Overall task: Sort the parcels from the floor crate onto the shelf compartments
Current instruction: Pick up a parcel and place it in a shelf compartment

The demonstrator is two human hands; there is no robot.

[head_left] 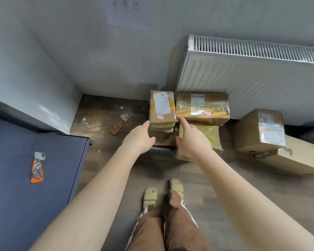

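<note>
A stack of taped cardboard parcels fills a floor crate (161, 152), of which only a dark edge shows. The narrow top parcel (162, 107) with a white label stands on the left of the stack. A wider taped parcel (202, 107) lies beside it on the right, with a lower parcel (211, 137) under it. My left hand (140, 136) reaches toward the narrow parcel's left side, fingers straight, holding nothing. My right hand (191, 138) stretches out over the lower parcel, its fingertips at the gap between the two top parcels.
A grey cabinet top (16, 178) at the left carries an orange packet (37, 168). Another orange packet (117, 125) and scraps lie on the wooden floor. A white radiator (252, 69) stands behind the parcels. Two larger boxes (259, 130) sit at the right. My sandalled feet (163, 192) stand below.
</note>
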